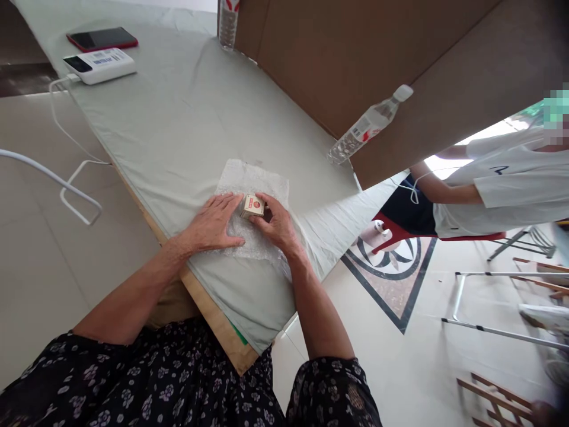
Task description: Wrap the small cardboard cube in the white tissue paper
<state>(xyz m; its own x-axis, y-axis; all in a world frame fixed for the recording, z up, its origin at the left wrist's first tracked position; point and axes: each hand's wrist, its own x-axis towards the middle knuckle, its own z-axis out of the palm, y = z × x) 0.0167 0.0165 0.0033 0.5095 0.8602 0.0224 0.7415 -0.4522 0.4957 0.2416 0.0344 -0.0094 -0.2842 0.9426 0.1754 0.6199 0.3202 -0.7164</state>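
Note:
A small cream box [253, 205] with red print sits on a sheet of bubble wrap [253, 240] near the table's front corner. My right hand [278, 222] grips the box from its right side, between thumb and fingers. On the left part of the wrap lies my left hand [216, 223], its fingers spread and the thumb apart, with the fingertips close to the box's left side. Nothing is held in the left hand.
Behind the wrap, a clear bottle [367, 127] leans by a cardboard panel [338, 65]; another bottle [228, 26] stands farther back. A phone [104, 38] and white power bank [104, 66] with a cable lie back left. A person in a white shirt [511, 178] sits at right.

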